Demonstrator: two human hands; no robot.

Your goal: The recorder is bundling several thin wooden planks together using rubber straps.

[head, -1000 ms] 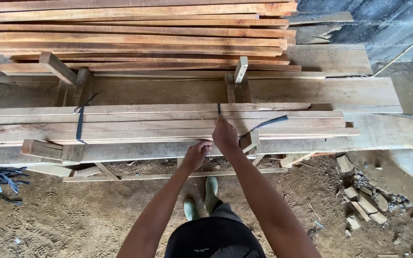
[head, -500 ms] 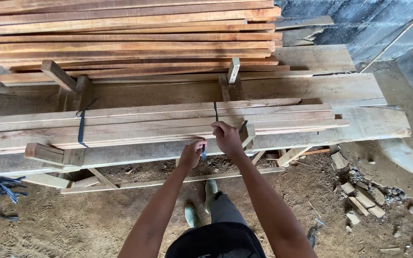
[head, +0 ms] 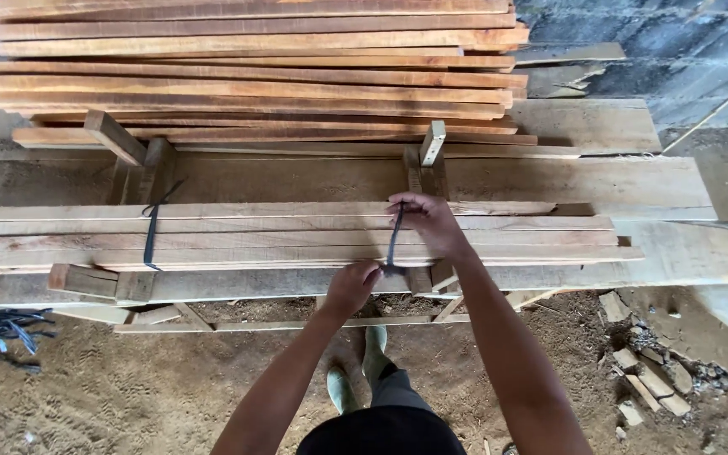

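Wooden planks (head: 280, 240) over sawdust floor (head: 111, 396)

Strap (head: 393, 240) end hidden inside left hand (head: 351, 286); planks (head: 254, 236) cut off at left edge; strap underside concealed.

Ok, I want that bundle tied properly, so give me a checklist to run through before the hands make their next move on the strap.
1. Strap held at both ends: ok. The right hand pinches the dark strap on top of the planks; the left hand holds it at the near edge.
2. Strap lies straight across the plank bundle: ok.
3. Strap passes under the bundle: cannot tell, hidden.
4. Other strap on the left in place: ok, it wraps the bundle.
5. Planks lined up: not ok, the right ends are staggered.
6. Strap fastened or knotted: cannot tell, the left hand covers it.
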